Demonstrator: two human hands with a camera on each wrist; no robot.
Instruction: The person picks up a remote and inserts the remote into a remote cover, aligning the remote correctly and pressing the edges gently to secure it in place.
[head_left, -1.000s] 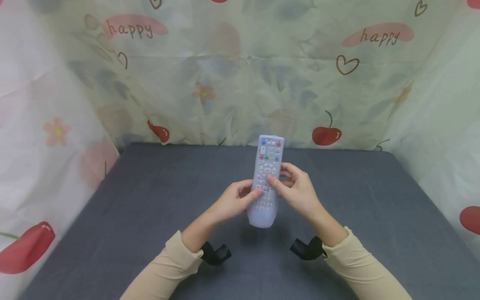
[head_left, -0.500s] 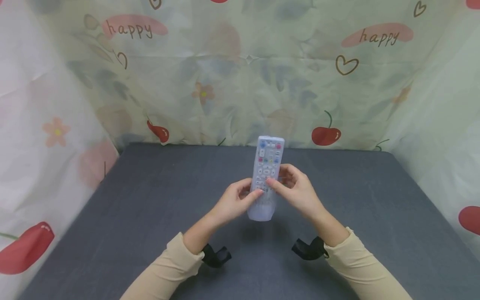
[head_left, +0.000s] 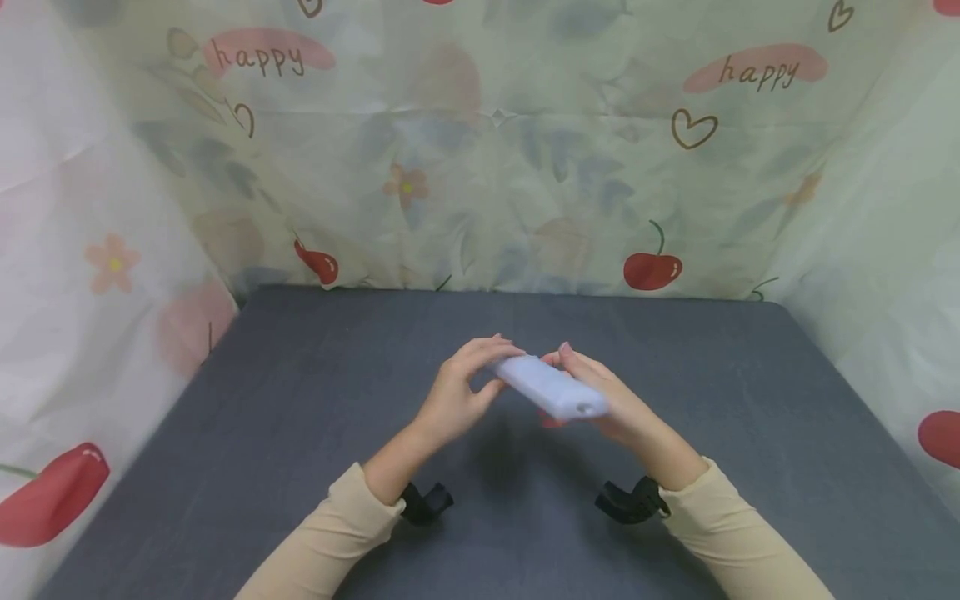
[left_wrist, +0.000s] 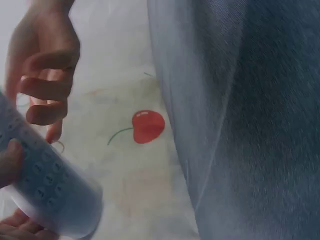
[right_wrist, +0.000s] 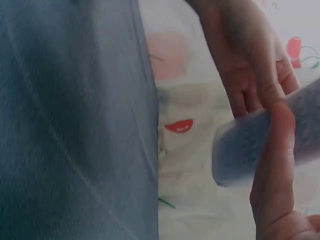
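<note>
Above the dark table, a remote control [head_left: 551,387] in a pale, cloudy cover lies slanted, its plain side and holed end showing in the head view. My left hand [head_left: 461,387] pinches its far-left end, fingers over the top and thumb below. Rows of buttons on the remote control [left_wrist: 47,175] show in the left wrist view, the left thumb [left_wrist: 10,162] on them. My right hand [head_left: 611,392] is at the holed end, thumb raised off it, some fingertips showing beneath. From the right wrist, the right thumb [right_wrist: 277,150] stands in front of the remote control [right_wrist: 240,150].
The dark grey tabletop [head_left: 337,350] spreads around both forearms. Printed cloth with cherries and "happy" lettering hangs behind as a back wall [head_left: 495,167], with more at both sides. Black straps [head_left: 427,504] hang at the wrists below beige sleeves [head_left: 352,517].
The remote control has gone from upright, buttons facing the head camera, to tipped over and slanting down to the right. The left fingers now lie over it, and the right hand has loosened its hold.
</note>
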